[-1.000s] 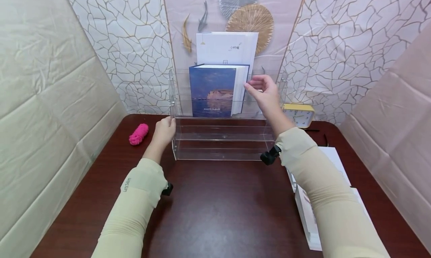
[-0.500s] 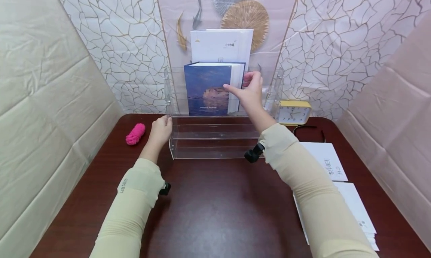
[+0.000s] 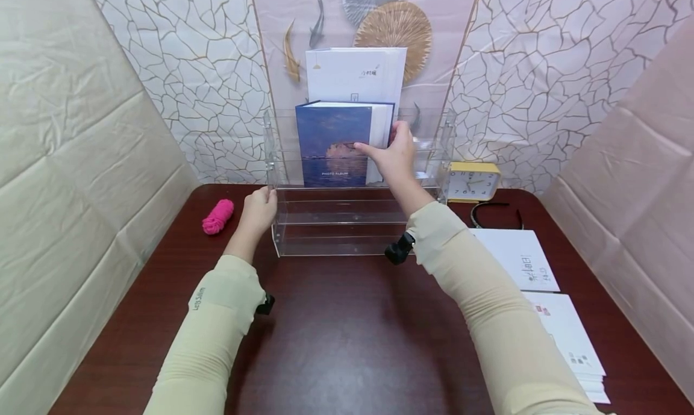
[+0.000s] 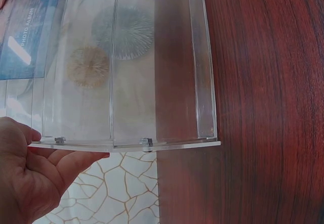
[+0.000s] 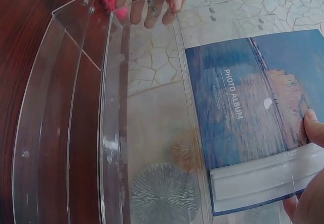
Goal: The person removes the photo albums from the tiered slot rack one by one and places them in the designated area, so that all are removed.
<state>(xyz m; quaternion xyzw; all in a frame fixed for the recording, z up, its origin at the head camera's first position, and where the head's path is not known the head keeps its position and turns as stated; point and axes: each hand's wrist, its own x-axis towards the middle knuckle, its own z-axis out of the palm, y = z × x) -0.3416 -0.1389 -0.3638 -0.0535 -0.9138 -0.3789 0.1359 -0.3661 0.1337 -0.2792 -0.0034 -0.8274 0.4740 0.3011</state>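
Right hand [image 3: 397,161] has the blue seascape-covered photo album [image 3: 332,139] pinched by its side. Left hand [image 3: 259,210]'s gripping a clear acrylic tiered rack [image 3: 336,246].

The head view is bright, the table [image 3: 336,336] softly shining, while the left wrist view is dimmer, glare streaking the album [image 4: 31,32].

The left arm [image 3: 203,336] and right arm [image 3: 496,303], both in long cream fabric sleeves [image 3: 222,282], reached forward, the right slanting inward. The bare left hand [image 3: 258,209] gripped between thumb and fingers. Higher up, the bare right hand [image 3: 394,157] pinched, thumb pointing leftward, its fingers further back.
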